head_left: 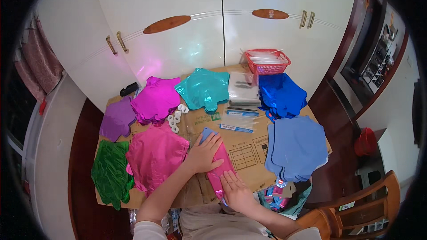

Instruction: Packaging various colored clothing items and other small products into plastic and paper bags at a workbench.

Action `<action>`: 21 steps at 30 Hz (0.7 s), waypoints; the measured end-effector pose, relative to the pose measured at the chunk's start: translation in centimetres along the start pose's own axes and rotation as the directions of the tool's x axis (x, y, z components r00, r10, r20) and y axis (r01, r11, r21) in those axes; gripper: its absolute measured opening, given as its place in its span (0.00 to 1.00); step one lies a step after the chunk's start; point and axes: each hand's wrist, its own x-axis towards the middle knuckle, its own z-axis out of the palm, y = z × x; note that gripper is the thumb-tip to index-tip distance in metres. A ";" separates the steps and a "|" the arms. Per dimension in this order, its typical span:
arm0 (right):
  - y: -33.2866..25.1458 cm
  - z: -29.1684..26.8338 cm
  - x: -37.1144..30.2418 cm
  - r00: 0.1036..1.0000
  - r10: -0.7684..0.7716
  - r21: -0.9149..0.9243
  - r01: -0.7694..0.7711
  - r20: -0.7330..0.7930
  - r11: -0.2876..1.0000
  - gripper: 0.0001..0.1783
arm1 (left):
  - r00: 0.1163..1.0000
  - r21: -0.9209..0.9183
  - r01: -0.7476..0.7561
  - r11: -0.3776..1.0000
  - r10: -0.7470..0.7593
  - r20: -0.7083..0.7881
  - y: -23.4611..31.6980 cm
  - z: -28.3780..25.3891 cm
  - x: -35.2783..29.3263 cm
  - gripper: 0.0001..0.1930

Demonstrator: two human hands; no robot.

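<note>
A long, narrow folded strip of shiny pink foil (217, 178) with a light blue end (207, 132) lies on the cardboard before me. It looks like one or more flat foil balloons folded lengthwise. My left hand (205, 154) rests flat across its upper part, fingers stretched toward the blue end. Lower down, my right hand (239, 194) lies on the strip's right edge with its fingers extended. Just left of the strip spreads a pile of pink foil balloons (158, 155), partly behind my left forearm.
Flat foil piles ring the cardboard (240, 173): green (110, 169), purple (118, 119), magenta (156, 98), teal (203, 88), dark blue (283, 95), pale blue (297, 146). White rolls (176, 118), clear bags (243, 90), blue-labelled packets (236, 128) and a red basket (269, 66) stand among them. A wooden chair (356, 209) is right.
</note>
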 end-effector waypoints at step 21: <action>7.8 -0.8 5.2 0.954 -0.262 -0.076 0.274 0.144 0.959 0.30 | 0.993 0.116 -0.003 0.993 0.017 -0.115 -0.3 0.3 -0.3 0.42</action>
